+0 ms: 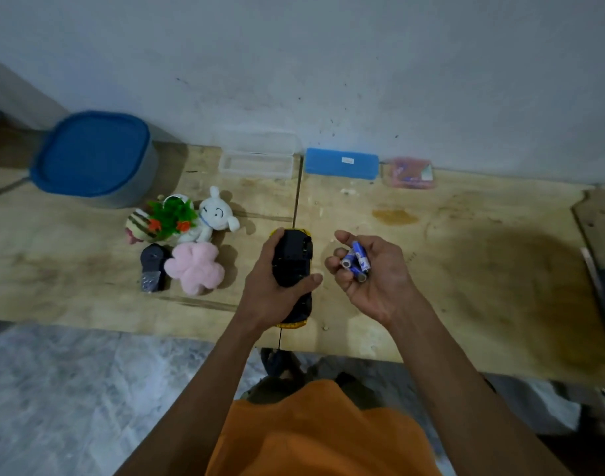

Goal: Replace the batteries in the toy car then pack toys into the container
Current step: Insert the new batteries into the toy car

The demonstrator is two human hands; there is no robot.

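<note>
My left hand grips the yellow toy car, which is turned upside down so its black underside faces up, just above the wooden table. My right hand, palm up to the right of the car, cups a few blue batteries. A grey container with a blue lid stands at the back left. Between it and the car lie a white plush dog, a pink plush flower, a green toy plant with a striped plush, and a black remote-like piece.
Against the wall stand a clear plastic box, a blue case and a small clear packet with pink contents. The table's front edge runs just below my hands, with marble floor beneath.
</note>
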